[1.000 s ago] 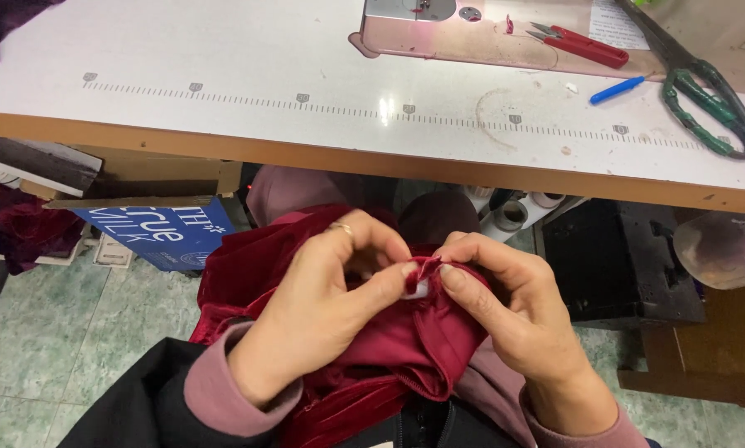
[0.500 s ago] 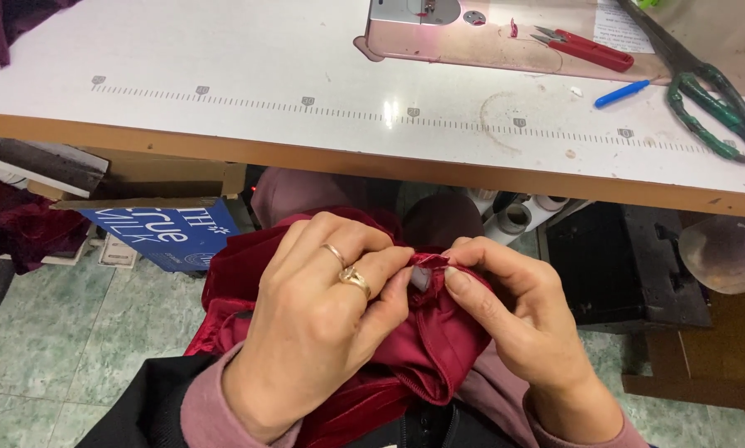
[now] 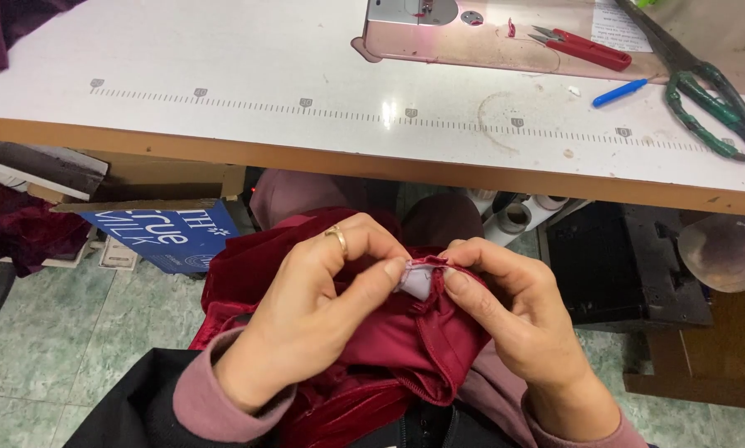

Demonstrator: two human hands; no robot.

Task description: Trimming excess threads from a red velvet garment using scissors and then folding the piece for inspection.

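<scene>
A dark red velvet garment lies bunched in my lap below the table edge. My left hand, with a gold ring on one finger, pinches the fabric from the left. My right hand pinches it from the right. Between the two sets of fingertips sits a small pale grey tab sewn at the garment's edge, held by both thumbs and forefingers. The rest of the cloth hangs down under my wrists.
A white sewing table with a printed ruler strip spans the top. On it are a sewing machine base, red thread snips, a blue pen and green-handled scissors. A blue box and more red cloth lie on the tiled floor.
My left fingers have opened from covering the fabric, exposing the pale tab. Both hands stay in the lap, pinching at the same spot.
</scene>
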